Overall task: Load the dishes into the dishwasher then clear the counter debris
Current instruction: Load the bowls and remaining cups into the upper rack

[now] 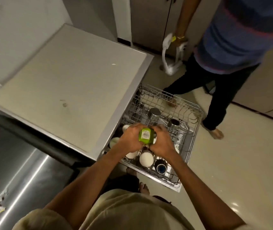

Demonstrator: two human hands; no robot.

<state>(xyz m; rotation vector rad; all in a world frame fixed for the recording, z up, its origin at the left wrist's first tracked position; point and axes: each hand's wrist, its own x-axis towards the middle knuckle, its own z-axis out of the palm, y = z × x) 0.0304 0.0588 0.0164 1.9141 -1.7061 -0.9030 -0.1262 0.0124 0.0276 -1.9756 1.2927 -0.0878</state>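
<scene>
Both forearms reached out over the dishwasher rack (192, 140), where cups sat inverted, likely to drain. Left hand (130, 138) and right hand (161, 141) each curled around a green container (146, 136), held above the rack, apparently for placing.

A second person (228, 52) stands on the pale tiled floor (248, 163) at the far side, barefoot, in a blue striped shirt and dark trousers. A crumpled white plastic bag (169, 53) hangs from that person's wrist area, near a yellow band. Behind them are grey cabinet doors (150, 22) with dark handles at the top edge.
</scene>
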